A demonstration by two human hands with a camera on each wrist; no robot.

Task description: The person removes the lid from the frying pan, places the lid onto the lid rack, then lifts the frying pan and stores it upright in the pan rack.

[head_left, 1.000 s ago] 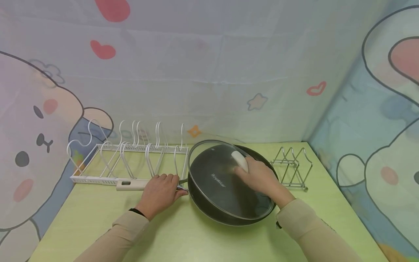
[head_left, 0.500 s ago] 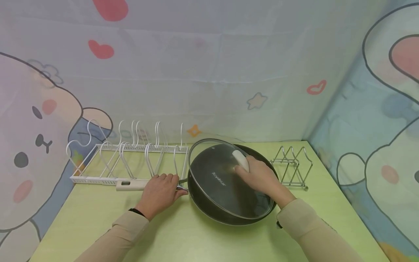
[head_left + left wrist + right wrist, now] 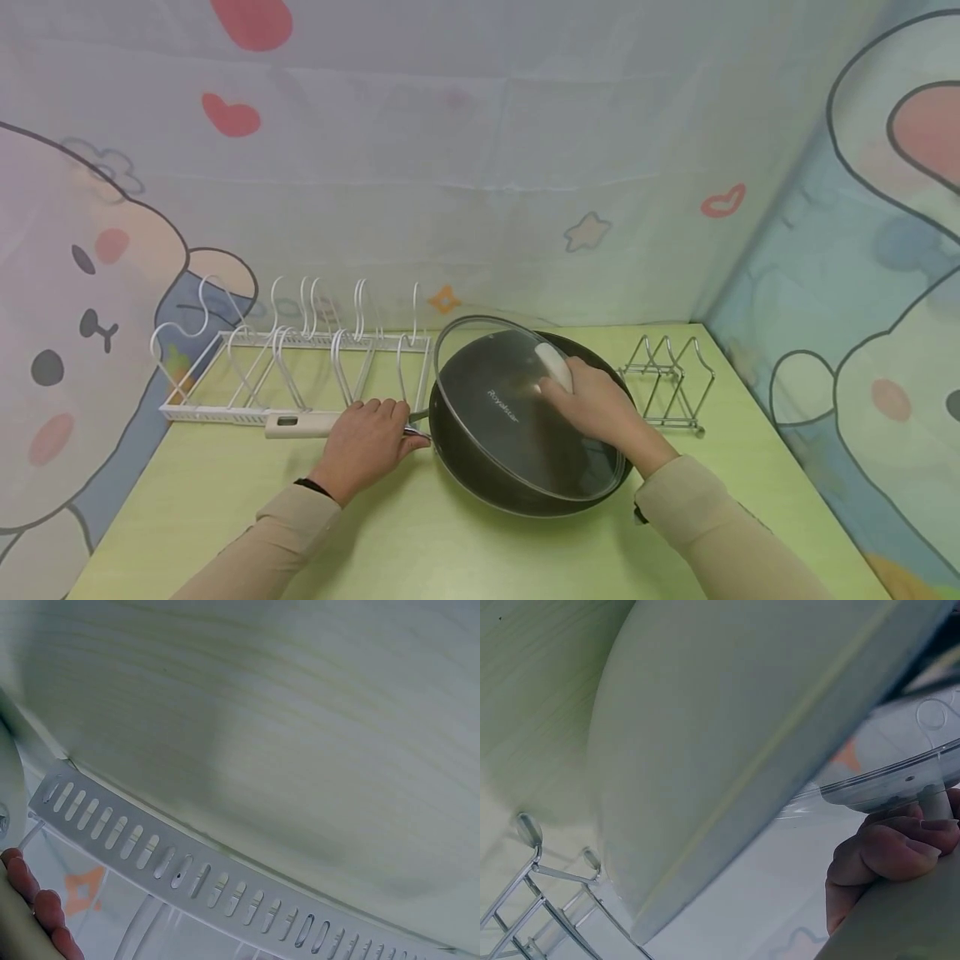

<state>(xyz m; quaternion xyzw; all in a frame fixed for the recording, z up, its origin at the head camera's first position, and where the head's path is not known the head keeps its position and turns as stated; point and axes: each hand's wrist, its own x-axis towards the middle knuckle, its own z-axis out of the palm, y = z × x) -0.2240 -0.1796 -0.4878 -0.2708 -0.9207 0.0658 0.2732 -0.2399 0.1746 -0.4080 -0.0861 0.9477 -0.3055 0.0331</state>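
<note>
A dark wok [image 3: 480, 479] with a cream handle [image 3: 300, 424] sits on the table. My left hand [image 3: 369, 446] grips that handle near the wok's rim; in the left wrist view only the fingertips [image 3: 49, 911] show at the lower left. A glass lid [image 3: 510, 433] with a steel rim is tilted over the wok, its far left edge raised off the wok's rim. My right hand [image 3: 592, 400] grips the lid's cream knob [image 3: 553, 367]. In the right wrist view the curled fingers [image 3: 896, 851] hold the knob below the glass, beside the wok's pale outer wall [image 3: 697, 750].
A white wire rack [image 3: 217, 410] with several upright loops stands left of the wok, just behind the handle. To the right is a small chrome rack [image 3: 671, 392]. A printed cloth [image 3: 480, 167] hangs behind the green table [image 3: 420, 550].
The lid's far left edge has risen very slightly, and the right hand has shifted a touch with the knob. The left hand and wok stay in place.
</note>
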